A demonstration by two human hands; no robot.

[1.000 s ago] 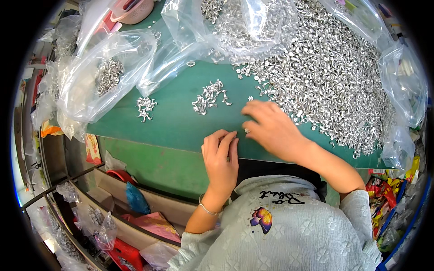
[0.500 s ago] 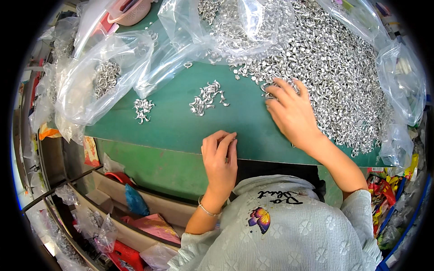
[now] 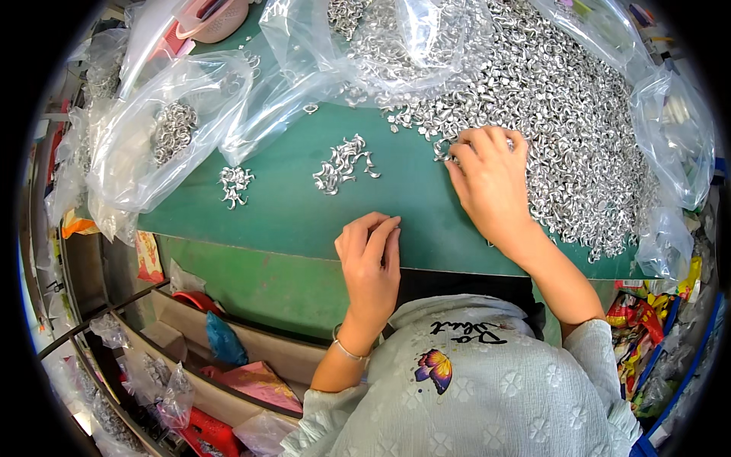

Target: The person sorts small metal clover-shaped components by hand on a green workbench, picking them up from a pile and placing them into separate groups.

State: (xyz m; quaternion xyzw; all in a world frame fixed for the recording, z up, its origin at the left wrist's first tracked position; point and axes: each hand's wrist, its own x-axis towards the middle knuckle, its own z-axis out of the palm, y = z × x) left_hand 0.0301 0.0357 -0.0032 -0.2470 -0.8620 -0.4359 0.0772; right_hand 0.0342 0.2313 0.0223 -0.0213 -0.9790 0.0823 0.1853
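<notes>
Over the near edge of the green table (image 3: 285, 217), my left hand (image 3: 369, 255) is closed in a pinch, thumb against forefinger. Whatever sits between those fingertips is too small to make out. My right hand (image 3: 493, 186) rests at the left border of a wide pile of small curved silver metal pieces (image 3: 586, 145). Its fingers are curled down onto the pieces, and the fingertips are partly hidden. Between the pile and the table's left side lie a small heap of such pieces (image 3: 346, 165) and a smaller heap (image 3: 235, 185).
A clear plastic bag (image 3: 145, 171) holding silver ring-like pieces lies at the left. Another clear bag (image 3: 415, 68) covers the pile's far part. A pink basket (image 3: 217, 23) stands far left. Below the table's left side is an open drawer (image 3: 282, 354) with bags and a blue packet.
My right hand's fingers have drawn in from a looser spread and curl at the pile's edge. My left hand keeps its pinch. The whole view has shifted slightly.
</notes>
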